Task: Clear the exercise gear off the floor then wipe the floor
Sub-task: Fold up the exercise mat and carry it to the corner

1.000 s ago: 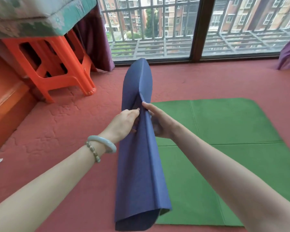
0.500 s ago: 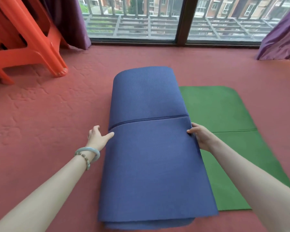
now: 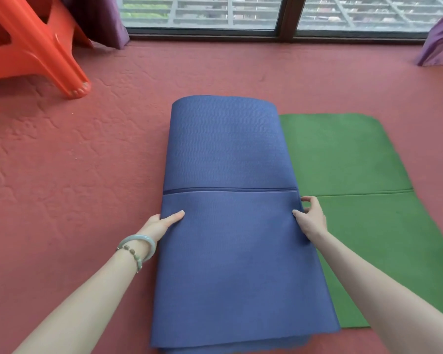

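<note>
A blue exercise mat [image 3: 228, 238] lies folded over in layers on the red floor [image 3: 74, 175], its free edge running across the middle. My left hand [image 3: 161, 222] grips its left side, thumb on top and fingers hidden underneath. My right hand [image 3: 310, 215] holds the right side, thumb on top and fingers curled at the edge. A green mat [image 3: 356, 200] lies flat to the right, partly under the blue one.
An orange plastic stool [image 3: 36, 47] stands at the far left. Purple curtains [image 3: 102, 19] hang at both sides of a floor-level window [image 3: 202, 11] along the far wall. Open red floor stretches to the left of the mats.
The blue mat went from held upright and pinched together to lying flat and folded on the floor. Both hands moved out to its side edges and now grasp them.
</note>
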Tool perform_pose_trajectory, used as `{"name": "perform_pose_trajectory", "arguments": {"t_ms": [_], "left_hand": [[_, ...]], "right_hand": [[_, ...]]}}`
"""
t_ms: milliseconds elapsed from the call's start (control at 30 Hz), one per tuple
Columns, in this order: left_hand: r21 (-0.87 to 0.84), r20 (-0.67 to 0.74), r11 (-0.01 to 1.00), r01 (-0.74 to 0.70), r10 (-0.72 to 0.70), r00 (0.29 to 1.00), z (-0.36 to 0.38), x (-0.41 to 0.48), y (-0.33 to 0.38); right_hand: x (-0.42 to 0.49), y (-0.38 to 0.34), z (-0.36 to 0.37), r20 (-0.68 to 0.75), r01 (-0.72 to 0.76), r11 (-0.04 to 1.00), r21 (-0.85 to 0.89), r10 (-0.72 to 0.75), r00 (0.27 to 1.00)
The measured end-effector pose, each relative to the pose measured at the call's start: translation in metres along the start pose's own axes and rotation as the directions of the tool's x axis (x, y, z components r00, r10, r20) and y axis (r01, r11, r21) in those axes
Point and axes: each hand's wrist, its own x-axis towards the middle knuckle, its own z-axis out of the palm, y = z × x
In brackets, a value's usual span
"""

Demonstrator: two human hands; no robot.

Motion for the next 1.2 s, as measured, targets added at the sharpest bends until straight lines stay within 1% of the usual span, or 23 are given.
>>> {"name": "perform_pose_trajectory", "arguments": {"t_ms": [67, 133, 167, 200, 233, 333, 400, 467, 567, 667, 767, 867, 933, 1033, 1133, 1200], "left_hand": [[0.058, -0.057, 0.998, -0.014, 0.017, 0.998, 0.001, 0.005, -0.001], [0.148, -0.121, 0.989, -0.007, 0.025, 0.992, 0.001, 0.011, -0.005], [0.176, -0.15, 0.984, -0.004, 0.031, 0.988, 0.003, 0.013, -0.006], [0.182, -0.172, 0.983, -0.017, 0.049, 0.984, 0.005, 0.012, -0.005], [0.187, -0.192, 0.982, -0.034, 0.071, 0.979, 0.007, 0.009, -0.004], [0.183, -0.229, 0.977, -0.109, 0.15, 0.962, 0.009, 0.002, 0.001], [0.182, -0.215, 0.97, -0.161, 0.199, 0.956, 0.003, -0.005, 0.009], [0.197, -0.199, 0.959, -0.204, 0.243, 0.949, -0.009, -0.015, 0.017], [0.237, -0.209, 0.939, -0.25, 0.301, 0.931, -0.034, -0.034, 0.033], [0.294, -0.244, 0.914, -0.279, 0.354, 0.903, -0.062, -0.058, 0.05], [0.365, -0.281, 0.894, -0.26, 0.372, 0.885, -0.097, -0.081, 0.063], [0.456, -0.341, 0.863, -0.216, 0.394, 0.854, -0.134, -0.103, 0.075], [0.52, -0.383, 0.836, -0.173, 0.41, 0.828, -0.157, -0.119, 0.085], [0.637, -0.426, 0.765, -0.092, 0.448, 0.786, -0.181, -0.141, 0.101], [0.77, -0.449, 0.638, 0.03, 0.507, 0.736, -0.189, -0.158, 0.127], [0.822, -0.459, 0.561, 0.104, 0.542, 0.703, -0.185, -0.169, 0.149]], "right_hand": [[0.004, 0.005, 0.006, -0.065, 0.055, 0.983, -0.173, -0.068, 0.996], [0.006, 0.005, 0.006, -0.107, 0.075, 0.927, -0.368, -0.122, 0.987], [0.007, 0.004, 0.005, -0.116, 0.072, 0.897, -0.435, -0.136, 0.984], [0.008, 0.002, 0.005, -0.112, 0.073, 0.882, -0.466, -0.14, 0.984], [0.007, 0.001, 0.006, -0.098, 0.074, 0.884, -0.462, -0.133, 0.986], [0.0, -0.002, 0.009, -0.099, 0.079, 0.922, -0.379, -0.126, 0.987], [-0.005, -0.003, 0.01, -0.103, 0.088, 0.939, -0.334, -0.129, 0.986], [-0.011, -0.004, 0.013, -0.071, 0.095, 0.957, -0.275, -0.118, 0.99], [-0.024, -0.011, 0.026, 0.03, 0.102, 0.976, -0.19, -0.098, 0.995], [-0.041, -0.024, 0.042, 0.206, 0.151, 0.976, -0.156, -0.117, 0.972], [-0.06, -0.042, 0.062, 0.387, 0.204, 0.962, -0.18, -0.122, 0.914], [-0.084, -0.061, 0.089, 0.55, 0.253, 0.95, -0.181, -0.116, 0.827], [-0.102, -0.079, 0.106, 0.622, 0.31, 0.937, -0.162, -0.147, 0.769], [-0.126, -0.111, 0.122, 0.66, 0.361, 0.93, -0.07, -0.228, 0.716], [-0.141, -0.135, 0.127, 0.678, 0.38, 0.924, 0.042, -0.306, 0.668], [-0.145, -0.144, 0.123, 0.673, 0.404, 0.911, 0.081, -0.349, 0.652]]}}
